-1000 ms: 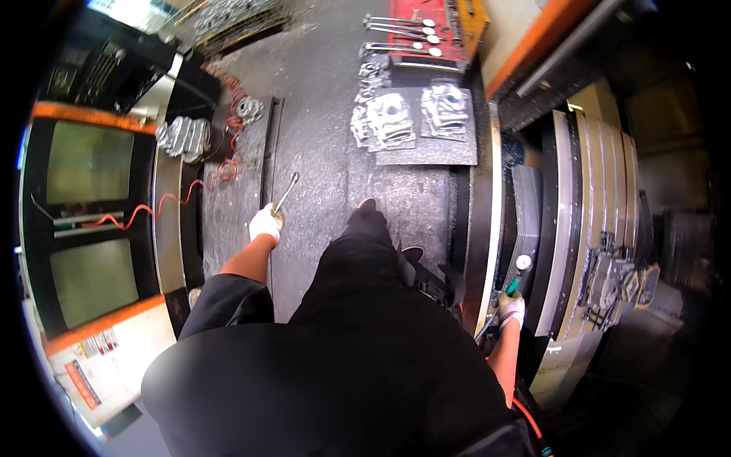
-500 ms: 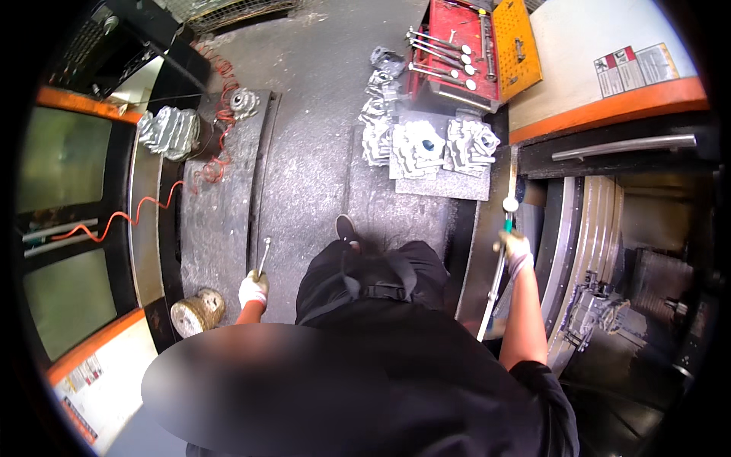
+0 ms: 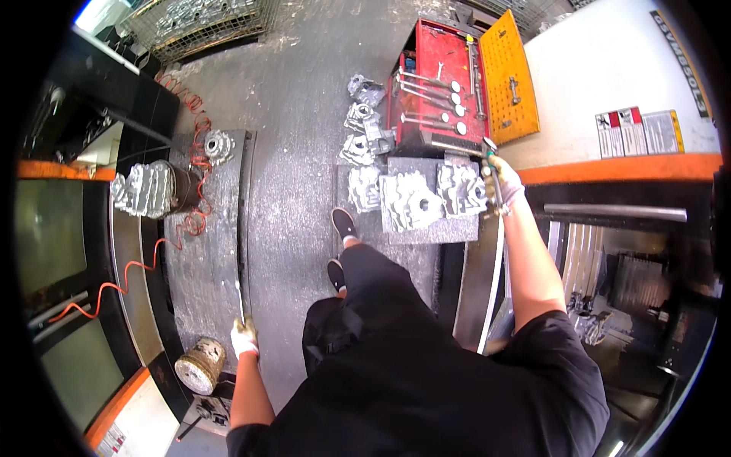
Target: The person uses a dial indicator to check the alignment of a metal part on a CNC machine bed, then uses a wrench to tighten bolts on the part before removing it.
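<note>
My right hand (image 3: pixel 499 179) is wrapped round the shaft of the gauge (image 3: pixel 489 142), its dial end up by the near corner of the red box (image 3: pixel 449 47); whether they touch, I can't tell. My left hand (image 3: pixel 244 337) is closed on the rod (image 3: pixel 241 302), out over the floor (image 3: pixel 285 183), well apart from the box. I judge the step in hand to be carrying these 2 tools. Any next move with the gauge calls for a firm grip and care to keep its shaft off the castings (image 3: pixel 400 198) just beside it.
</note>
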A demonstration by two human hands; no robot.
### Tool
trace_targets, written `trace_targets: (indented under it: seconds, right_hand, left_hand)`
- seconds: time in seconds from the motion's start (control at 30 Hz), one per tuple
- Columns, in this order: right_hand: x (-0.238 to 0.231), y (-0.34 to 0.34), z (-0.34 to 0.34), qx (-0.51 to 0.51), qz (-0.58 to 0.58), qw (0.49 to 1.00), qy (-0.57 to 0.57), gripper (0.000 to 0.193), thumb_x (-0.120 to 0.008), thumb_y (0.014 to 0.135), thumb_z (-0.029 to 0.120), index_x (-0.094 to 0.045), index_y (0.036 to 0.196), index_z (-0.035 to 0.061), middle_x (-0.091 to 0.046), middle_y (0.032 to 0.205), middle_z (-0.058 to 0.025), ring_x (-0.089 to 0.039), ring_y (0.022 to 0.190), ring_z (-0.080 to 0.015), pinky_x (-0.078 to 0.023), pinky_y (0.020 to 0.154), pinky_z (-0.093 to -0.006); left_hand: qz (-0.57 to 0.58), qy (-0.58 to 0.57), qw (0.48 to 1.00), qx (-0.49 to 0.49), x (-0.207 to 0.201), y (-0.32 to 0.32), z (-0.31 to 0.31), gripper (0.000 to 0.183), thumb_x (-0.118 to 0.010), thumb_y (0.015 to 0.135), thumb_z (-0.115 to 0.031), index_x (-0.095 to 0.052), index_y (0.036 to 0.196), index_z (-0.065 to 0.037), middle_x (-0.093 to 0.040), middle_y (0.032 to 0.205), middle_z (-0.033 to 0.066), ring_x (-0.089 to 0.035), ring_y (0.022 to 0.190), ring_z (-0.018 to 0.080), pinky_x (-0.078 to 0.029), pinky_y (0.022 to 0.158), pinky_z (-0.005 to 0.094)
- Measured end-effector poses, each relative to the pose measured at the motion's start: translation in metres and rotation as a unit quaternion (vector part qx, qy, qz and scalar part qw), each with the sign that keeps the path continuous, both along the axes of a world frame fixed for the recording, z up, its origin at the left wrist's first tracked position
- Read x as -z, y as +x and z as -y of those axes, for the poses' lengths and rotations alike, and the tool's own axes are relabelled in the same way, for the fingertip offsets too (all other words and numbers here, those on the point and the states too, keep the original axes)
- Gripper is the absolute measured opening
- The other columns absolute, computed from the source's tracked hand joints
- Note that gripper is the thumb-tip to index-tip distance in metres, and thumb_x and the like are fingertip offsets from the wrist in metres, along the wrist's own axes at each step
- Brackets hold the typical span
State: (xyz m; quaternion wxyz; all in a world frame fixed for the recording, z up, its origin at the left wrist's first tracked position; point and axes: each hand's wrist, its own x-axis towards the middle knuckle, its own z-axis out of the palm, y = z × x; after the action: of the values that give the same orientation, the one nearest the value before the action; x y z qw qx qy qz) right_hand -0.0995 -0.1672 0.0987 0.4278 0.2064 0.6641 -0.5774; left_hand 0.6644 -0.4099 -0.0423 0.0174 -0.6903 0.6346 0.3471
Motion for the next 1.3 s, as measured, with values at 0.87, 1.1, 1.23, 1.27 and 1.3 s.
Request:
trace_targets:
  seconds: [0.87, 1.1, 1.23, 1.27, 1.3]
  right_hand:
    - [0.359, -0.434, 0.329, 0.288, -0.18, 0.935, 0.108, 0.016, -0.064, 0.091, 0.023, -0.063, 0.082, 0.0099, -0.067, 0.076, -0.0093, -0.054, 0.054, -0.0215, -0.044, 0.055, -0.0343]
    - [0.391, -0.446, 0.337, 0.249, -0.156, 0.936, 0.193, 0.021, -0.06, 0.092, 0.025, -0.069, 0.092, 0.0067, -0.071, 0.082, -0.0094, -0.067, 0.072, -0.023, -0.053, 0.071, -0.0381]
    - [0.406, -0.443, 0.335, 0.211, -0.103, 0.955, 0.182, 0.019, -0.057, 0.094, 0.025, -0.063, 0.089, 0.0077, -0.07, 0.082, -0.0122, -0.067, 0.066, -0.0268, -0.055, 0.063, -0.0422]
    - [0.408, -0.442, 0.334, 0.201, -0.092, 0.959, 0.178, 0.019, -0.056, 0.095, 0.025, -0.062, 0.088, 0.0079, -0.07, 0.082, -0.0129, -0.067, 0.065, -0.0278, -0.055, 0.061, -0.0432]
    - [0.408, -0.442, 0.334, 0.19, -0.085, 0.962, 0.176, 0.019, -0.056, 0.095, 0.025, -0.06, 0.087, 0.0081, -0.069, 0.081, -0.0136, -0.067, 0.064, -0.0288, -0.055, 0.059, -0.0442]
  left_hand:
    - [0.29, 0.2, 0.935, -0.045, -0.073, -0.027, 0.021, 0.026, -0.067, 0.098, -0.037, -0.07, 0.1, -0.011, -0.065, 0.068, 0.008, -0.062, 0.057, 0.023, -0.049, 0.054, 0.0412]
    - [0.342, 0.222, 0.913, 0.002, -0.102, -0.085, 0.051, 0.029, -0.062, 0.099, -0.038, -0.071, 0.101, -0.01, -0.067, 0.074, 0.0104, -0.064, 0.064, 0.0253, -0.05, 0.06, 0.0433]
    - [0.354, 0.221, 0.909, 0.023, -0.102, -0.094, 0.058, 0.031, -0.06, 0.1, -0.038, -0.072, 0.102, -0.01, -0.069, 0.077, 0.0118, -0.065, 0.067, 0.0265, -0.05, 0.063, 0.0445]
    - [0.354, 0.218, 0.909, 0.027, -0.105, -0.095, 0.059, 0.031, -0.06, 0.101, -0.038, -0.072, 0.102, -0.01, -0.069, 0.078, 0.0121, -0.065, 0.068, 0.0268, -0.051, 0.064, 0.0448]
    - [0.355, 0.216, 0.909, 0.032, -0.105, -0.096, 0.059, 0.032, -0.059, 0.101, -0.038, -0.072, 0.102, -0.009, -0.069, 0.079, 0.0125, -0.065, 0.069, 0.0272, -0.051, 0.065, 0.0451]
